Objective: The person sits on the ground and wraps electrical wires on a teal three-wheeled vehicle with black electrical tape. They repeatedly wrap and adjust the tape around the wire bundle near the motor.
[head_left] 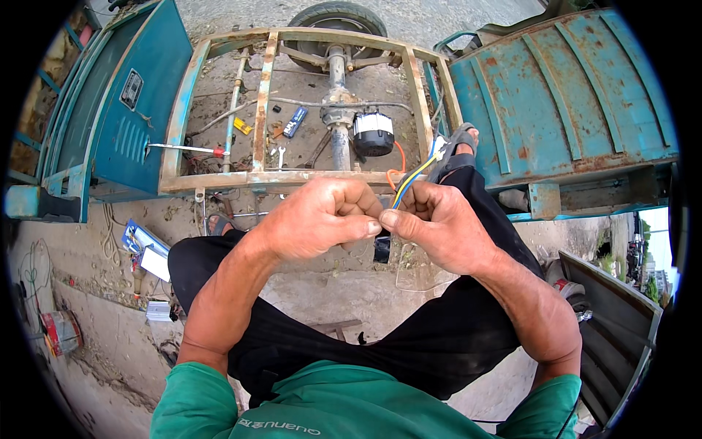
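Above the steel frame's near rail, my two hands meet with thumbs almost touching. My right hand (446,228) is closed on a bundle of blue and yellow wires (414,178), pinched between thumb and fingers. These run up to a white connector (439,144) by my sandalled foot. My left hand (318,217) is closed in a pinch at the wires' lower end; what lies in its fingertips is hidden. A black strip (382,249) hangs just below the fingertips. An orange wire (401,156) loops beside the wires, near a black and silver electric motor (374,134).
The rusty frame (259,110) carries an axle (338,73) and wheel (333,29). A screwdriver (190,149), a wrench (281,156) and a blue box (295,121) lie about. Teal panels (556,95) stand right, a teal cabinet (135,102) left, a red tin (61,332) lower left.
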